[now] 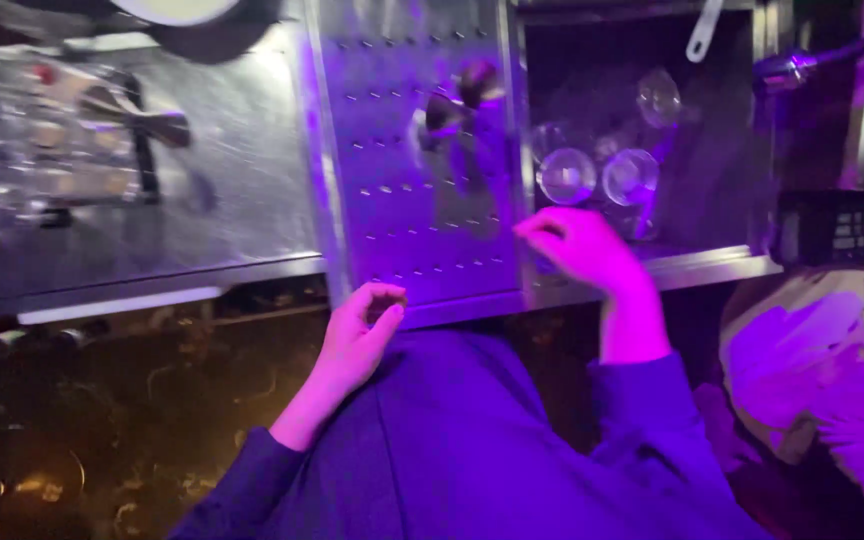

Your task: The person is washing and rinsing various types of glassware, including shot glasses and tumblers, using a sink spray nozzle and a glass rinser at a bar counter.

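Steel perforated drainboard (purple-lit) | left hand grip curled, empty | right hand grip released by round glasses

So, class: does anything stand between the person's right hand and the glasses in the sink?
Nothing visible does. The right hand rests on the sink's front rim, and the glasses lie just beyond it with open space between.

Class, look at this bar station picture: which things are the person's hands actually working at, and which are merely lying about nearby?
In hand:
left hand, curled at the front edge of the perforated metal panel
right hand, on the sink rim
upturned glasses in the sink, nearest the right hand

Lying about:
metal jigger on the panel
jigger on the left counter
black mat, far right
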